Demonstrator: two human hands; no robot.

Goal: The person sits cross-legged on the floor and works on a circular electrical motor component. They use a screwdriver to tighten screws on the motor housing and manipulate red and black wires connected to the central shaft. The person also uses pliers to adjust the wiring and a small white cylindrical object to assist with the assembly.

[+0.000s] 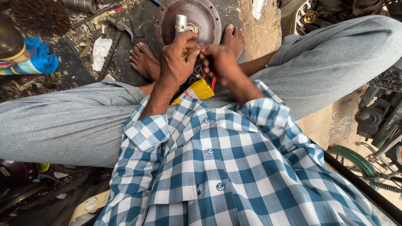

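Observation:
My left hand grips a small part made of a white cylinder with a brass-coloured piece under it, held above a round rusty metal disc. My right hand is closed close beside it, fingers pinched on something thin near the brass piece; what it pinches is hidden. Red wires hang below the hands. A yellow packet lies between my knees. My bare feet rest on either side of the disc.
I sit with grey-trousered knees spread wide. A hammer, a white rag and scrap lie at the upper left, next to a blue cloth. Machine parts and a green wheel rim crowd the right. Dark parts fill the lower left.

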